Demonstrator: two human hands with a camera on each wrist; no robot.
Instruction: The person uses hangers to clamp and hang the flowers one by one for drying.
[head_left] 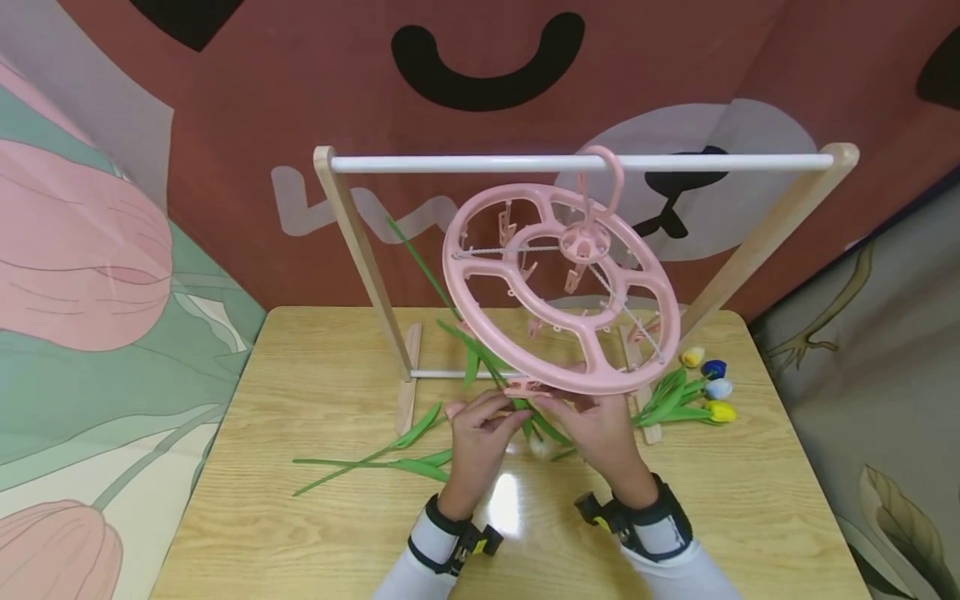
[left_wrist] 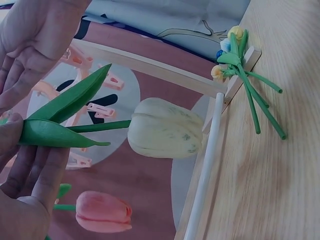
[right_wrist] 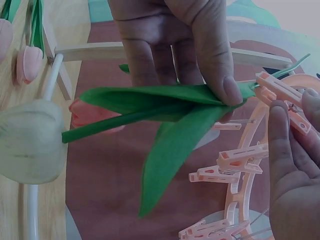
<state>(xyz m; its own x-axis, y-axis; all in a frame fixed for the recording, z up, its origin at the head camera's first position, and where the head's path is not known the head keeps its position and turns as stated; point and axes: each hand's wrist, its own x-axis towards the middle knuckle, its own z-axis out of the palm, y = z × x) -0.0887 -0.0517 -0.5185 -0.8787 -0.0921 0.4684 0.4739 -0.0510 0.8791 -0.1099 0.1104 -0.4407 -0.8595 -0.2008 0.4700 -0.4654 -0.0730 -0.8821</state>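
Note:
A white tulip point(left_wrist: 165, 127) with green leaves hangs bloom down below a pink round clip hanger point(head_left: 596, 354). My left hand point(head_left: 480, 442) pinches its stem where the leaves begin. Just above those fingers, my right hand point(head_left: 600, 433) pinches a pink clothespin point(right_wrist: 280, 90) of the hanger. The clothespin's tip meets the green stem; whether it clamps the stem is hard to tell. Behind, a pink tulip point(left_wrist: 104, 212) also points downward beneath the hanger. More pink clothespins point(right_wrist: 242, 156) dangle from the ring.
The hanger's hook hangs on the white bar point(head_left: 465, 164) of a wooden stand. To the right on the table point(head_left: 315, 375) lies a bunch of yellow, blue and white tulips point(head_left: 675, 400). Pink tulips point(right_wrist: 30, 65) lie on the left, their green stems point(head_left: 360, 462) pointing left.

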